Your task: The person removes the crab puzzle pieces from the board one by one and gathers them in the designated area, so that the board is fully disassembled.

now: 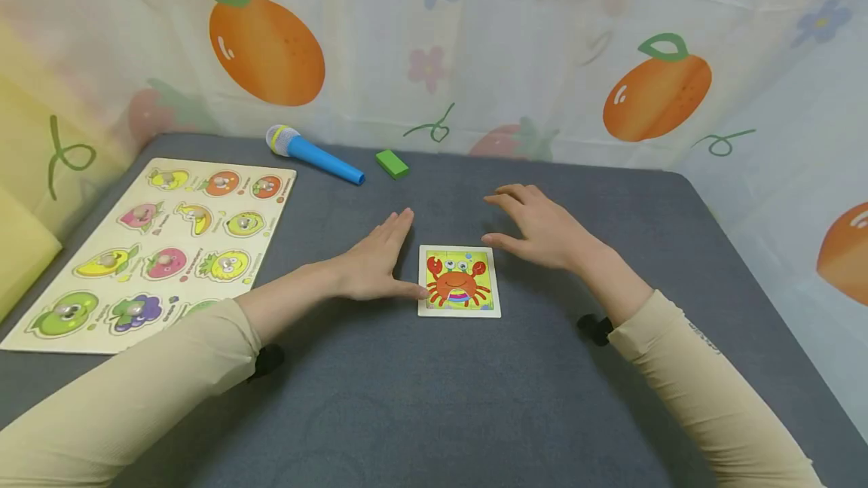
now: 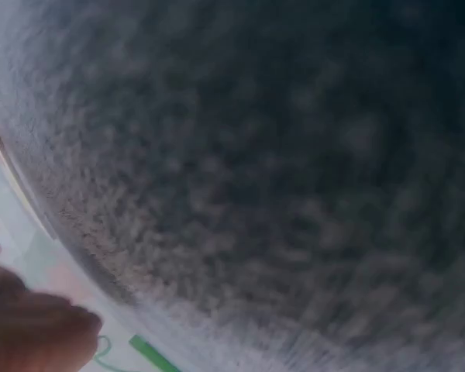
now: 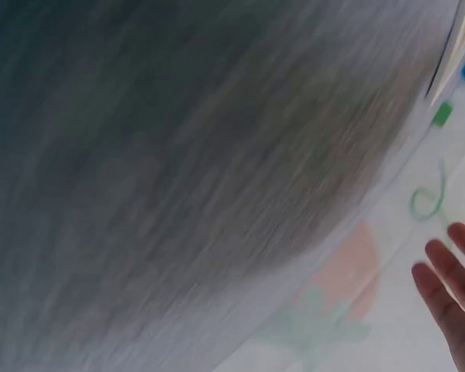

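One yellow pad (image 1: pixel 23 258) stands at the far left, at nine o'clock from the framed crab tile (image 1: pixel 459 285), twelve o'clock pointing away from the person. Next, also near nine o'clock, lies a pale fruit board (image 1: pixel 172 236) bearing rows of fruit pictures, its near right corner covered by the left sleeve (image 1: pixel 136 390). Between ten and eleven o'clock a blue microphone (image 1: pixel 322 157) lies aslant, its grey head toward the board. The left hand (image 1: pixel 373 262) occupies nine to ten o'clock, fingers extended and close together, thumb held apart; the thumb tip overlaps the tile's left edge, though whether it presses cannot be told. A green block (image 1: pixel 392 164) lies at eleven o'clock, just beside the microphone's tail. The tile itself, a red crab on yellow within a pale border, lies flat on the grey table (image 1: pixel 407 398) between the two hands. At two o'clock hovers the right hand (image 1: pixel 542 228), loosely spread and gripping nothing, thumb tip near the tile's far right corner; the right wrist view shows gaps between its fingers. The right sleeve (image 1: pixel 712 382) runs toward four o'clock. Behind, across twelve o'clock, hangs a fruit-printed curtain (image 1: pixel 515 44).
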A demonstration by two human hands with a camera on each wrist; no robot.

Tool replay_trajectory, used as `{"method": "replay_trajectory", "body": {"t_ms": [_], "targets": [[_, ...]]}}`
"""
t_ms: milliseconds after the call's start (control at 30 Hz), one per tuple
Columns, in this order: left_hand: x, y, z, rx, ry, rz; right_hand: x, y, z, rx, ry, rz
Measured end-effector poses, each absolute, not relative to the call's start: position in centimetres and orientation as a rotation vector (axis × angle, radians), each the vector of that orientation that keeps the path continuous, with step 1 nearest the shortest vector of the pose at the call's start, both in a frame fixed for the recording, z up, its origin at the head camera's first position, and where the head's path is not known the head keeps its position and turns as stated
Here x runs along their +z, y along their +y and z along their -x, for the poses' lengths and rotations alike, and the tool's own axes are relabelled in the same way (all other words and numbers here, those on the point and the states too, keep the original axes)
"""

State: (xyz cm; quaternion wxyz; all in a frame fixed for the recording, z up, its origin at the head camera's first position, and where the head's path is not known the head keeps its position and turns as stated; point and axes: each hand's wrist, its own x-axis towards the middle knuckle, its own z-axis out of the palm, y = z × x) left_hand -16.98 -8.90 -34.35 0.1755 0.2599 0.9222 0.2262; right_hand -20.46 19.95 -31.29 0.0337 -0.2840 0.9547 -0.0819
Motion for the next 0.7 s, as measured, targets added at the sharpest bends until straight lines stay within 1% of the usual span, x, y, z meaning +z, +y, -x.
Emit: {"method": "replay_trajectory", "body": {"t_ms": [167, 367, 700], "targets": [[-34.9, -8.8, 16.8, 0.667, 2.532, -0.741, -31.7, 17.7, 20.0, -0.309, 2.854, 0.951], [-35.4, -8.7, 16.8, 0.679, 2.491, -0.781, -32.1, 15.8, 19.7, -0.469, 2.741, 0.955], [-35.8, -8.7, 16.6, 0.675, 2.490, -0.792, -33.1, 14.2, 19.5, -0.609, 2.582, 0.986]]}}
